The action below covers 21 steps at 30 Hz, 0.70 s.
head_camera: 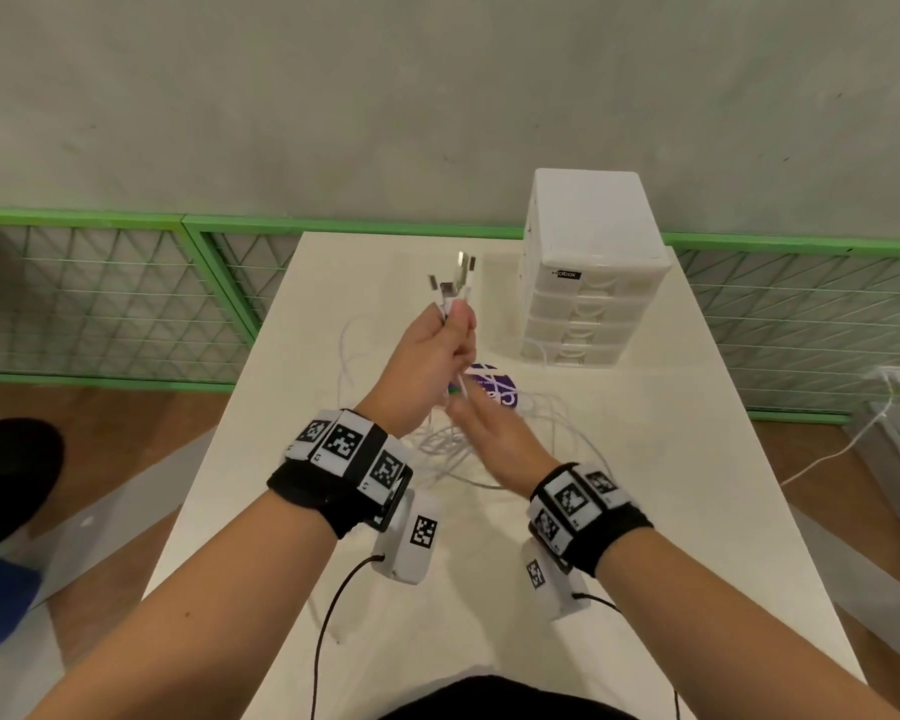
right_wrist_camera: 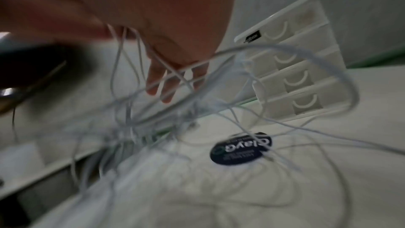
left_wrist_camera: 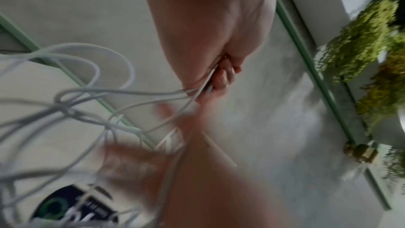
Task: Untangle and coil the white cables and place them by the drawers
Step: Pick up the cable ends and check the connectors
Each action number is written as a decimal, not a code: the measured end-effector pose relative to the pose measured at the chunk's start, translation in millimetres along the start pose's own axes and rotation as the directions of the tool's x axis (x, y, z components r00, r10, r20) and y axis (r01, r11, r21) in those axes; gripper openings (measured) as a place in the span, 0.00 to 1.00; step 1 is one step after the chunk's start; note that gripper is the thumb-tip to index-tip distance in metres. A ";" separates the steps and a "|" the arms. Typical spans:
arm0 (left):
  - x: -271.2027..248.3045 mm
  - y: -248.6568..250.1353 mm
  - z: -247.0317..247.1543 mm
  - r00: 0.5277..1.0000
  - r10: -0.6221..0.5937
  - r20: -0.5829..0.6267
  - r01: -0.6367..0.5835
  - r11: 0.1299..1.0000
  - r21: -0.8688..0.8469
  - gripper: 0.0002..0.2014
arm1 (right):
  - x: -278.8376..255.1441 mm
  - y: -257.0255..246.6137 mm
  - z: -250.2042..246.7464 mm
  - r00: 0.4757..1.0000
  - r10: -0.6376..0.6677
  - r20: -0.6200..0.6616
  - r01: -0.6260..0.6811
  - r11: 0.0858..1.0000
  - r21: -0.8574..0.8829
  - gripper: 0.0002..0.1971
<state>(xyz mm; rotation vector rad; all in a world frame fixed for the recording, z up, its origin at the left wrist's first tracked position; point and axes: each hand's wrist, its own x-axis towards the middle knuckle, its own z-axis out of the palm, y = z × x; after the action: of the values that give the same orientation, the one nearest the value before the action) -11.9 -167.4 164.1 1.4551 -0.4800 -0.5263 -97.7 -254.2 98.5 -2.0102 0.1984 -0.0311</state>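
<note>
At frame centre, the left hand [head_camera: 432,356] grips bunched white USB cables [head_camera: 450,288] while the open right hand [head_camera: 494,433] combs strands below; pulling could tighten the knots.

Office-like room: white table [head_camera: 645,459], desktop drawer unit [head_camera: 588,272]

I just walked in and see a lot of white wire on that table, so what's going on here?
A person is sorting out a tangle of white cables over a white table. Their left hand grips a bunch of cable ends, plugs sticking up above the fist. The right hand, fingers straight, reaches into the strands hanging below. The wires are still knotted and looped, partly across a dark round sticker. Nothing coiled lies by the white drawers yet.
</note>
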 end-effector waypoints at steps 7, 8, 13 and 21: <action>2.7 12.0 1.7 0.996 0.086 0.037 -0.086 0.996 -0.006 0.17 | 3.5 78.4 3.6 0.988 0.138 0.073 -0.097 0.910 -0.404 0.19; 2.5 12.2 0.9 0.996 0.090 0.020 -0.090 0.996 -0.024 0.17 | 1.7 80.5 -1.3 0.982 0.175 0.075 -0.128 0.898 -0.420 0.19; 6.4 17.9 -5.1 0.993 0.086 -0.080 -0.101 0.971 -0.218 0.16 | -13.1 96.3 -18.8 0.946 0.293 0.140 -0.155 0.786 -0.599 0.31; 4.5 7.9 2.3 0.996 0.089 0.022 -0.086 0.993 -0.084 0.18 | -10.9 51.7 -31.3 0.976 0.185 -0.117 -0.201 0.969 -0.144 0.35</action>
<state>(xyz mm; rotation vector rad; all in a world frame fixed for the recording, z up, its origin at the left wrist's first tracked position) -9.4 -171.6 172.1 1.3428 -0.5335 -0.4898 -118.5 -302.3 66.3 -2.1370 0.4751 0.0045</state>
